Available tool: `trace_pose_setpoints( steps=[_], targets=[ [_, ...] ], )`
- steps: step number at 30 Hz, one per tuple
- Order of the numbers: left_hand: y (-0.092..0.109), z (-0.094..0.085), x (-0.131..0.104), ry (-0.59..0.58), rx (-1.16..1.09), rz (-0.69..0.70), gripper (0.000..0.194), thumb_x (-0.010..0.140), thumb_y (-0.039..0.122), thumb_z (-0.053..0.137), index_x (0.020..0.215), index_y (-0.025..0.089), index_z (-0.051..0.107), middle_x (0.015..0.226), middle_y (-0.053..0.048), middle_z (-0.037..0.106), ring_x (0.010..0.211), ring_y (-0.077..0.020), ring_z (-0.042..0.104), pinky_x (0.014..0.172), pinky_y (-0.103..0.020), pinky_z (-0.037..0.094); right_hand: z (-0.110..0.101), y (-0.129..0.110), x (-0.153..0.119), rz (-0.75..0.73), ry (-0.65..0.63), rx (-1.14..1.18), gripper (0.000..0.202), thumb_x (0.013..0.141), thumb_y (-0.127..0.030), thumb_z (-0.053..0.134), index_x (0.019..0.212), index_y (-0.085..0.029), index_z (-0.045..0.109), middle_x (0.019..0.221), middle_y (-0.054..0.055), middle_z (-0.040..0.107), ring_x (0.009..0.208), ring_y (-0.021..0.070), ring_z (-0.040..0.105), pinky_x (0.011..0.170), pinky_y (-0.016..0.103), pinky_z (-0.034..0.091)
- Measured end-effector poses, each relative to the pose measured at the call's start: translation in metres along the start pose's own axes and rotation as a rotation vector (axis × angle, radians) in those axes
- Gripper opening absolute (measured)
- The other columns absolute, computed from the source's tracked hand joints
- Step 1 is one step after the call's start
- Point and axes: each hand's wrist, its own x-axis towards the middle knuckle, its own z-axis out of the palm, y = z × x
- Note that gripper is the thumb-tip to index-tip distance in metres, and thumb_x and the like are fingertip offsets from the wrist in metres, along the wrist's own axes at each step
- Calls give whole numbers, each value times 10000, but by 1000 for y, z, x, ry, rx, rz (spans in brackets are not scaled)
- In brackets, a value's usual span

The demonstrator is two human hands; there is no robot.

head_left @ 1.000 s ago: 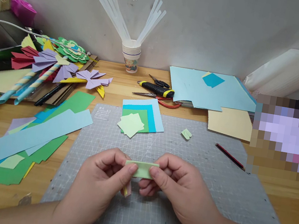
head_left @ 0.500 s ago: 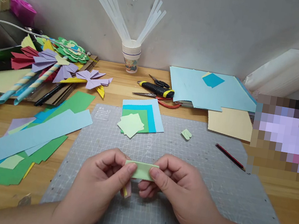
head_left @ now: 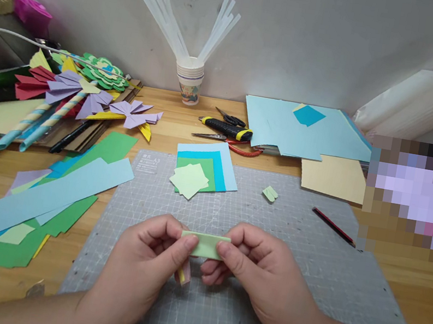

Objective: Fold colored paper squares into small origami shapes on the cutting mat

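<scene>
A folded light green paper strip [head_left: 208,246] is held level above the grey cutting mat [head_left: 126,302]. My left hand [head_left: 150,261] pinches its left end, and a small pink and yellow piece [head_left: 184,275] shows below those fingers. At the strip's right end, my right hand [head_left: 252,267] grips it between thumb and index finger, the other fingers curled beneath. Behind the hands lie light green squares [head_left: 189,181] on a stack of green and blue squares [head_left: 228,172]. A small folded green piece [head_left: 270,194] rests to their right.
Scissors [head_left: 246,148], a utility knife [head_left: 226,129] and a cup of straws [head_left: 190,83] stand or lie behind the mat. Paper strips [head_left: 57,196] and paper flowers [head_left: 78,92] are on the left. A pencil [head_left: 332,225] and blue sheets [head_left: 268,123] lie towards the right.
</scene>
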Motion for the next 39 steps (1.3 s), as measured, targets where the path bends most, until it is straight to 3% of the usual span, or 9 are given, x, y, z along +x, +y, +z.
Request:
trace_pose_setpoints(
  steps=[9,15,18,22,27,32,39],
  targets=[
    [-1,0,-1,-28,6,13,279,781,391,682,617,195,569,471,42,599,472,-94,548,520,-194,448,1,-4,-1,6,-12,-37,376,766,-510,711,696,-176,552,643,22,700,593,118,656,614,247,533],
    [-2,-1,-4,-140,-54,9,270,817,387,654,659,190,558,533,45,572,504,-90,535,525,-193,447,3,-8,-6,96,-217,-184,234,804,-355,629,700,-175,523,653,12,623,620,124,601,636,269,487],
    [-2,0,-5,-212,-44,-17,286,801,385,668,649,183,535,541,39,562,486,-84,520,499,-189,436,4,-7,-8,68,-281,-216,207,820,-336,592,715,-175,516,683,8,590,624,116,550,612,257,434],
    [-2,2,-6,-280,-13,-52,297,774,379,693,641,170,529,539,32,556,459,-73,497,472,-180,411,2,-3,-8,48,-270,-217,248,819,-334,609,682,-188,463,633,-11,550,564,99,486,555,240,391],
    [-2,3,-4,-308,-109,-20,240,776,376,709,760,178,575,662,24,562,564,-99,518,506,-198,435,0,0,-6,-53,-181,-174,255,874,-353,581,702,-188,491,639,-24,537,562,94,511,542,223,431],
    [-3,3,-2,-298,-114,21,251,813,287,686,636,168,553,675,31,538,574,-80,479,529,-189,390,-2,2,-4,-79,-166,-148,286,895,-394,581,724,-183,491,648,-25,545,567,87,519,548,215,453],
    [-9,-1,-2,-306,-94,63,315,893,340,580,623,184,536,687,20,517,635,-115,485,596,-235,395,-1,3,-5,-75,-172,-121,326,867,-442,614,714,-186,483,641,-21,540,573,94,513,545,224,474]
  ],
)
